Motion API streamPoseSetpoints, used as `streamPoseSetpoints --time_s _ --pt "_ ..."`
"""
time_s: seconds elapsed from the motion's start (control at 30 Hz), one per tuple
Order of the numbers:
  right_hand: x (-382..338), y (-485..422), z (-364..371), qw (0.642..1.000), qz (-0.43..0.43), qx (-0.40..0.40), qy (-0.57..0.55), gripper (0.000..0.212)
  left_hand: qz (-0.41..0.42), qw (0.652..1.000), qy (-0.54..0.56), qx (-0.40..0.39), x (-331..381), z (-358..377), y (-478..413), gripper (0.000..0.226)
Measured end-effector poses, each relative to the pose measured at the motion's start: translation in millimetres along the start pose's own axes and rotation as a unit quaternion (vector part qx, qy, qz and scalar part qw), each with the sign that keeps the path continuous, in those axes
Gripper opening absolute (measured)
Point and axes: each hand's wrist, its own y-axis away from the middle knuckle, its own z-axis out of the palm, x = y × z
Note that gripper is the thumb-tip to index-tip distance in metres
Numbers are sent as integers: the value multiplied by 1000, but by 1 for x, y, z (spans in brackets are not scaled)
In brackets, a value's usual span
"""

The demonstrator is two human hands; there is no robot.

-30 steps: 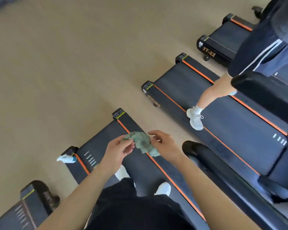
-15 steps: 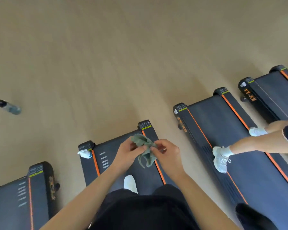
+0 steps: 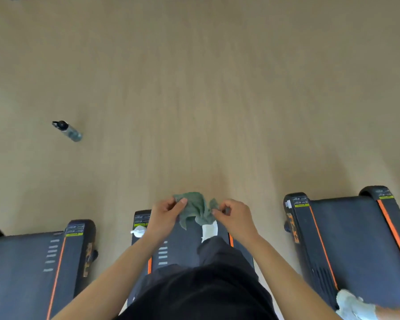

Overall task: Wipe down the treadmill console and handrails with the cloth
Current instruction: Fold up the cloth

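Observation:
A crumpled green cloth (image 3: 195,210) hangs between my two hands in front of my body. My left hand (image 3: 164,215) pinches its left edge between thumb and fingers. My right hand (image 3: 234,217) pinches its right edge. Below them lies the rear end of the treadmill (image 3: 171,252) I stand on, its dark belt edged in orange. The console and handrails are out of view.
Another treadmill (image 3: 32,262) lies to the left and one (image 3: 346,241) to the right, where another person's white shoe (image 3: 353,306) shows. A spray bottle (image 3: 67,130) stands on the wooden floor at far left. A white object (image 3: 138,232) sits on my treadmill's rear corner.
The view has swung left and away from the handrail, toward the floor behind the treadmills. My hands have drawn apart, spreading the cloth between them.

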Motion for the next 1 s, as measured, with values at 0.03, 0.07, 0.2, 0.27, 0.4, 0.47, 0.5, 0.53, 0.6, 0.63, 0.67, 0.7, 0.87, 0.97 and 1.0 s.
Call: streamPoseSetpoints --time_s 0.03,0.07,0.2,0.27,0.4,0.47,0.5,0.53,0.6,0.63,0.67,0.7,0.87,0.97,1.0 --pt "-6 -27 -2 1000 -2 -7 -1 28 -6 1000 11 20 10 -3 -19 29" --pt "-12 -53 -4 1000 -8 -17 2 27 -7 999 15 45 21 -5 -36 20" --pt "-47 -152 -15 996 -56 -61 37 31 10 993 45 113 56 -22 -112 18" --pt "-63 -195 -16 995 -63 -68 46 31 10 989 56 134 65 -33 -146 23" --pt "-90 -278 1 993 -89 -77 32 20 5 984 95 147 61 -55 -218 29" --pt "-99 -319 22 989 -112 -90 39 15 -8 982 111 153 44 -67 -256 33" --pt "-102 -338 37 987 -120 -96 46 14 -17 979 125 160 33 -72 -274 36" --pt "-104 -359 54 985 -129 -99 57 13 -26 975 140 169 20 -79 -294 37" --pt "-102 -407 93 978 -151 -112 88 11 -33 968 179 173 -9 -95 -337 29" --pt "-101 -432 117 973 -163 -122 106 10 -25 964 197 174 -26 -105 -361 23" --pt "-99 -457 143 967 -172 -138 127 10 -18 961 203 186 -45 -116 -386 18" --pt "-97 -477 171 960 -176 -162 148 9 -20 957 204 207 -66 -128 -406 15" --pt "-119 -517 289 894 -203 -315 245 12 -92 897 238 362 -144 -170 -424 10" --pt "-150 -520 351 832 -244 -395 304 19 -149 844 269 439 -171 -185 -399 7" --pt "-159 -519 368 811 -259 -410 327 20 -164 829 275 459 -177 -188 -391 8"
